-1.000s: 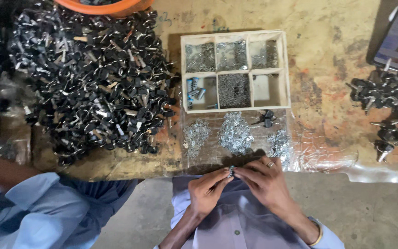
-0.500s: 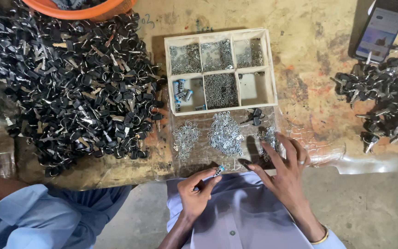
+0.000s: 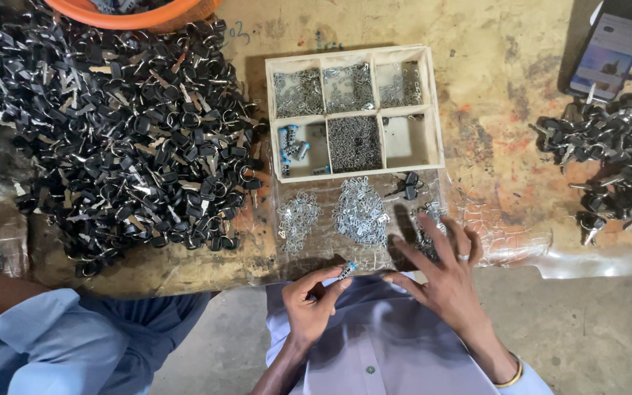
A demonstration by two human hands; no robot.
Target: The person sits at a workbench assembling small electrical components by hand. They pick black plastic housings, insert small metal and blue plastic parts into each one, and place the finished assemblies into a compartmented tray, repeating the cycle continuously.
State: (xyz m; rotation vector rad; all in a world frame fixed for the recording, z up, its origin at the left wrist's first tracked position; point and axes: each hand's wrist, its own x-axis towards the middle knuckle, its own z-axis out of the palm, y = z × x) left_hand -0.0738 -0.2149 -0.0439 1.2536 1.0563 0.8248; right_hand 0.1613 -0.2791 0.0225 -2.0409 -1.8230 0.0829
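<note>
While my left hand (image 3: 310, 302) hovers just off the near edge of the bench (image 3: 506, 110), its thumb and forefinger are pinched shut on a small silver cylinder with a blue tip (image 3: 346, 270), the other fingers curled loosely under; the little part sits at that near edge, over my lap and just short of the clear plastic sheet (image 3: 510, 238). My right hand (image 3: 444, 274) lies spread and open, fingers fanned wide with nothing gripped, its fingertips (image 3: 429, 222) resting on the sheet among a scatter of small metal clips (image 3: 427, 219); a ring shows on one finger. Two more heaps of silvery clips (image 3: 362, 212) lie on the sheet beside it, toward the middle of the near edge; a small black key (image 3: 407, 185) lies just beyond them. Behind the sheet stands a six-compartment wooden tray (image 3: 433, 102), touching its far side; more blue-tipped cylinders (image 3: 291, 140) sit in the tray's near-left compartment. A large pile of black-headed keys (image 3: 118, 139) covers the bench's left part; a smaller pile (image 3: 608, 157) lies by the right edge; a phone (image 3: 610, 53) sits at the far right corner; an orange basin (image 3: 137, 13) shows at the far edge.
</note>
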